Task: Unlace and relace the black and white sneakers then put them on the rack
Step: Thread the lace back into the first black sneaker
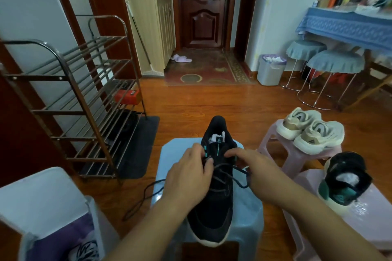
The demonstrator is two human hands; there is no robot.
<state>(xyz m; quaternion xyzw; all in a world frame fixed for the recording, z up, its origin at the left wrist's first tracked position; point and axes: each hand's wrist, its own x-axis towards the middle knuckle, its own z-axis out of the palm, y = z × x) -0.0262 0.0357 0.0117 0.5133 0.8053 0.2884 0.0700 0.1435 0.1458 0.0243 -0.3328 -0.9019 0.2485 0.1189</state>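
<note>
Your left hand (188,172) and right hand (252,167) each pinch the lace (237,178) at the top eyelets of the black sneaker (214,214), which lies on the blue stool (167,154), heel pointing away from you.

Left hand (188,174) covers the black sneaker's (212,214) left eyelets; grip on lace (144,195) unclear. Right hand (252,167) fingertips hidden at tongue. Second black sneaker (343,182), 3 o'clock: toe out of sight. Items on blue-clothed table (347,25), 1 o'clock: blurred. Patterned shoe (87,252), 7 o'clock: cut off by edge.
</note>
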